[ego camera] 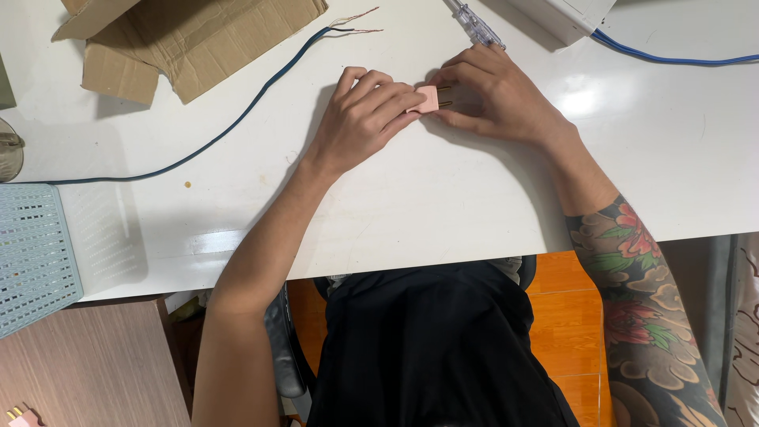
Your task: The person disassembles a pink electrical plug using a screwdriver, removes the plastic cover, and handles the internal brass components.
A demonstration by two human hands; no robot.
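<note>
A small pink plug [428, 98] with metal prongs lies on the white table [411, 198], held between both hands. My left hand [360, 119] grips its left end with thumb and fingers. My right hand [494, 95] curls around its right end, where the prongs stick out under the fingers. Part of the plug is hidden by my fingers.
A dark blue cable [237, 119] with bare wire ends [356, 22] runs across the table. Torn cardboard [190, 35] lies at the back left, a clear-handled screwdriver [477, 25] behind my right hand, a white box [565, 14] with a blue cable [672, 57], a perforated grey basket [35, 253] at left.
</note>
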